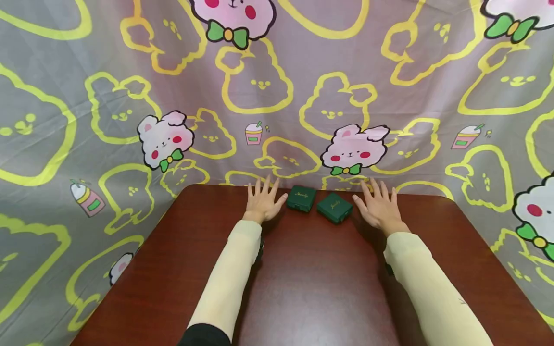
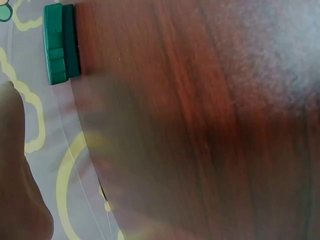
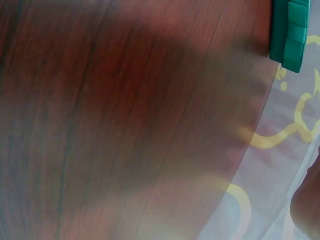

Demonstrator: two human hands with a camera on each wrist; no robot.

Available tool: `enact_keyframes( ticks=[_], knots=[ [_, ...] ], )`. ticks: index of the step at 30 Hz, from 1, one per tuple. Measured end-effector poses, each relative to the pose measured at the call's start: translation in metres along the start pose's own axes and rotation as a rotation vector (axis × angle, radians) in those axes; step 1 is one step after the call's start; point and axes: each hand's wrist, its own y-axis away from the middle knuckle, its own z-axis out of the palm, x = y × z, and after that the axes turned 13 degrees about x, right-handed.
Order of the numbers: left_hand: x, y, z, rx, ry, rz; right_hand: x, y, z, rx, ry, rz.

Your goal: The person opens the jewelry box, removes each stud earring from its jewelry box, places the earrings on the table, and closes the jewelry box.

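Two small dark green boxes lie near the far edge of the table in the head view, both with gold lettering on top. The left box (image 1: pixel 301 198) sits almost square to the edge; the right box (image 1: pixel 335 208) is turned at an angle. Left of them is my left hand (image 1: pixel 261 199), fingers spread and straight, holding nothing. My right hand (image 1: pixel 379 206) is spread likewise, its thumb close to the right box. Part of a green box (image 2: pixel 57 45) shows in the left wrist view, and one (image 3: pixel 290 35) in the right wrist view.
A brown wooden table (image 1: pixel 320 293) with a glossy surface lies below both arms. Behind it and along its sides hangs a grey cloth (image 1: pixel 298 96) printed with cartoon rabbits and yellow outlines, close against the far edge.
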Motion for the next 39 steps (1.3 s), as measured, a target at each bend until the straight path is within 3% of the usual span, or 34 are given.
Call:
enact_keyframes(
  ticks=[5,12,15,22,33,39],
  knots=[
    [0.004,0.0,-0.001,0.019,0.041,0.001,0.0,-0.003,-0.004,0.017,-0.006,-0.027],
    [0.008,0.011,0.009,0.009,0.049,0.069,-0.002,0.006,-0.003,0.01,-0.003,-0.078],
    [0.013,0.017,0.006,0.023,0.049,0.078,-0.003,0.009,-0.001,0.03,-0.015,-0.098],
    [0.021,0.03,-0.005,-0.015,0.077,0.112,-0.004,0.015,0.006,0.035,-0.014,-0.111],
    [0.023,0.031,-0.012,-0.001,0.098,0.105,-0.016,0.014,0.004,0.066,-0.045,-0.138],
    [0.023,0.034,-0.007,-0.009,0.113,0.094,-0.024,0.016,0.002,0.043,-0.057,-0.141]
  ],
)
